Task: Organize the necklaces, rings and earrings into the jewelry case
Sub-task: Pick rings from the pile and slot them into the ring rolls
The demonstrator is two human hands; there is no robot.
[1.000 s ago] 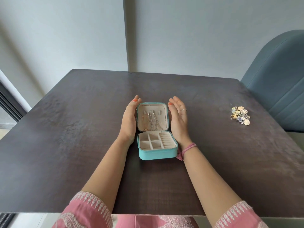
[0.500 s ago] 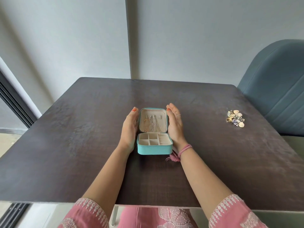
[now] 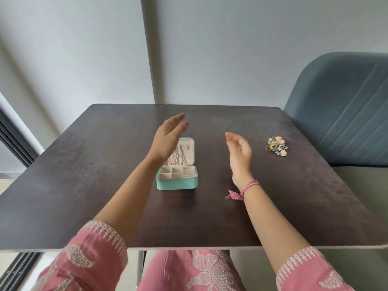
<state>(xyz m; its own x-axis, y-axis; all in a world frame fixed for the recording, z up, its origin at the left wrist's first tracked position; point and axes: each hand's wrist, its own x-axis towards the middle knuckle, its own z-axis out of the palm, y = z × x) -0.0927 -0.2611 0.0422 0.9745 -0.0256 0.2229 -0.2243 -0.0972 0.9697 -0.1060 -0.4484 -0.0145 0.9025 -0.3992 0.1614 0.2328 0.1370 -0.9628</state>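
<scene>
Head view: left hand [image 3: 168, 139] fingers straight, nothing held, raised over case lid. Right hand [image 3: 239, 150] fingers loosely curled, empty, lifted between case and pile. Jewelry case [image 3: 178, 179] open at table [image 3: 84, 164] centre; chains [image 3: 179, 157] seen hung in lid, tray compartments judged unfilled. Jewelry pile [image 3: 276, 146] unsorted, well apart at right. Necklaces judged done; rings, earrings left.

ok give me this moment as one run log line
left hand: open, raised | right hand: open, raised | jewelry case: open, chains in lid | loose jewelry pile: on table

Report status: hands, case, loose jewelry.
Left hand and right hand open, raised, holding nothing. Jewelry case open, chains in lid, tray compartments look empty. Jewelry pile on table to right, path unobstructed.
</scene>
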